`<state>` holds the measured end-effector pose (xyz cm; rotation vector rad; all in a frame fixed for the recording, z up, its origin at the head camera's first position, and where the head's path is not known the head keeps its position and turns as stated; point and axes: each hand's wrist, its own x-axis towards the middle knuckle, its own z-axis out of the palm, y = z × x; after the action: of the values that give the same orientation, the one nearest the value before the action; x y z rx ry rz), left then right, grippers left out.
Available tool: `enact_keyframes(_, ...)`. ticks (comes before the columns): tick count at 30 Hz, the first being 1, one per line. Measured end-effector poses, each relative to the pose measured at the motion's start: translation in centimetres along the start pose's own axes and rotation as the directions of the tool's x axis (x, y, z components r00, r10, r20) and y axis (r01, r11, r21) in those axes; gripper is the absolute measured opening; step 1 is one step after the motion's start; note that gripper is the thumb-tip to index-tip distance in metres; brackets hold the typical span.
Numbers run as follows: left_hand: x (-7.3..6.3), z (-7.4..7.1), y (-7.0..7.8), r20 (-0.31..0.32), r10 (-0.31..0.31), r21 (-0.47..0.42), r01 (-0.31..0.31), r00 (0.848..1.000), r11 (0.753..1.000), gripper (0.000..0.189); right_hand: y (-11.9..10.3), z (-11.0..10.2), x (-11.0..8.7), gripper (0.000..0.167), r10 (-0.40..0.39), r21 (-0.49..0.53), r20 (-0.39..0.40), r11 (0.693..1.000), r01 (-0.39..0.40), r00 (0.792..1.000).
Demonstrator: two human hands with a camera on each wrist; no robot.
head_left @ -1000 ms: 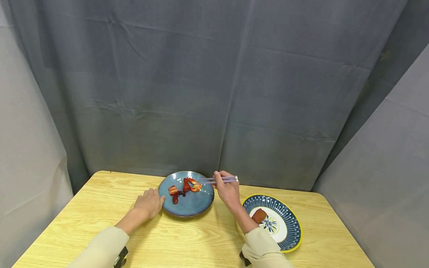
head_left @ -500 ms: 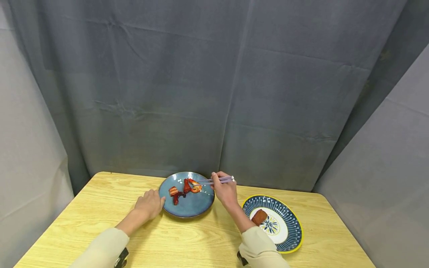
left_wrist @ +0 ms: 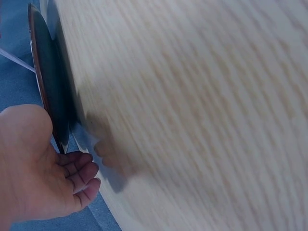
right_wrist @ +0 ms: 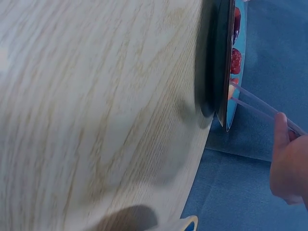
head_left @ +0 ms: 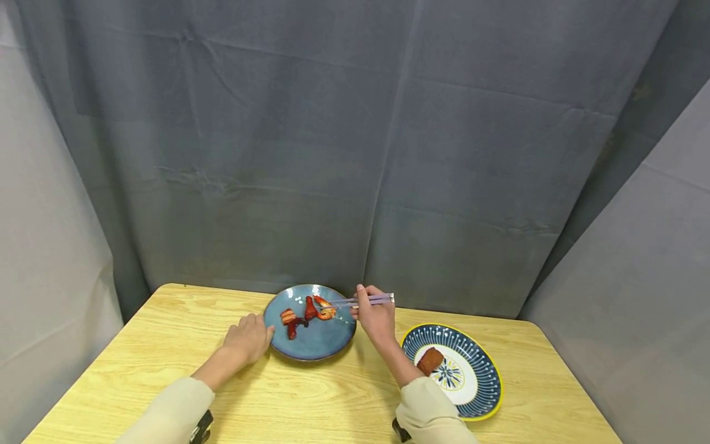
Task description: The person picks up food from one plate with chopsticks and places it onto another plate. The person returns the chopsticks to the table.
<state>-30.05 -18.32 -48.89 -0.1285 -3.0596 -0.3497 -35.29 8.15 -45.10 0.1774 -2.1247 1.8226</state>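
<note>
My right hand (head_left: 377, 317) holds a pair of lilac chopsticks (head_left: 379, 300) over the blue plate (head_left: 316, 346). Their tips are at an orange shrimp (head_left: 327, 313) near the plate's right side; the right wrist view shows the chopsticks (right_wrist: 257, 108) slightly spread there. With thumb over the rim and fingers curled below, my left hand (head_left: 248, 338) grips the plate's left edge, as the left wrist view shows of the hand (left_wrist: 43, 168). Left of the shrimp lie a glossy red piece (head_left: 310, 308), a striped meat slice (head_left: 288, 316) and a dark red piece (head_left: 291, 332).
A blue-and-white patterned plate (head_left: 488, 385) with a yellow rim stands to the right, partly behind my right forearm. On it lies a brown square piece of food (head_left: 429, 361). The wooden table (head_left: 310, 401) ends at a grey curtain (head_left: 277, 154) behind.
The right hand and chopsticks shifted slightly left, then slightly back right, with the tips staying by the shrimp. The left hand keeps its place at the plate's edge.
</note>
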Motion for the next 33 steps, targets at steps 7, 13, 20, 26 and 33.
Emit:
enact_keyframes(7, 0.0, 0.2, -0.2, -0.003, 0.001, 0.008, -0.001, 1.000, 1.000, 0.038, 0.1, -0.3, 0.0, 0.035, 0.001, 0.035, 0.007, 0.999, -0.001, 1.000)
enact_keyframes(13, 0.0, 0.1, -0.1, -0.008, -0.001, 0.004, 0.001, 1.000, 1.000, 0.038, -0.1, -0.5, -0.1, 0.039, -0.004, -0.016, 0.005, 1.000, 0.004, 1.000)
enact_keyframes(20, 0.0, 0.2, -0.1, 0.002, -0.008, 0.003, 0.008, 1.000, 1.000, 0.038, 0.3, -1.0, 0.0, 0.039, -0.011, -0.018, -0.014, 1.000, 0.010, 1.000)
enact_keyframes(26, 0.0, 0.2, -0.2, 0.009, -0.009, 0.000, 0.009, 1.000, 1.000, 0.038, 0.3, -1.6, 0.0, 0.040, 0.008, -0.008, -0.029, 1.000, -0.009, 1.000)
enact_keyframes(33, 0.1, 0.1, -0.1, 0.006, 0.000, 0.003, 0.000, 1.000, 1.000, 0.038, -0.5, -2.2, -0.3, 0.039, 0.003, 0.046, -0.045, 0.999, -0.001, 0.999)
